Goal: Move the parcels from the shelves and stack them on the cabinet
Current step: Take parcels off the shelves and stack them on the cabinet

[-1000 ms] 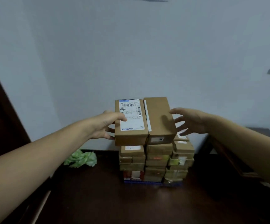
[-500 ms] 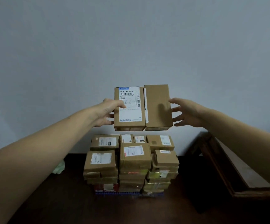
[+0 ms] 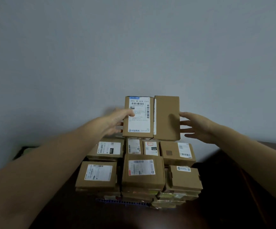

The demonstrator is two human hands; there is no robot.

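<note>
Labelled parcel (image 3: 139, 116) and plain parcel (image 3: 167, 118) held above the stack (image 3: 143, 172)
Head view: the two are held touching side by side. The labelled one is gripped by the left hand (image 3: 117, 121), thumb across its label; the plain one is pressed at its right edge by the straight, spread fingers of the right hand (image 3: 195, 126). The stack is set just below, on the dark cabinet (image 3: 216, 212).
</note>
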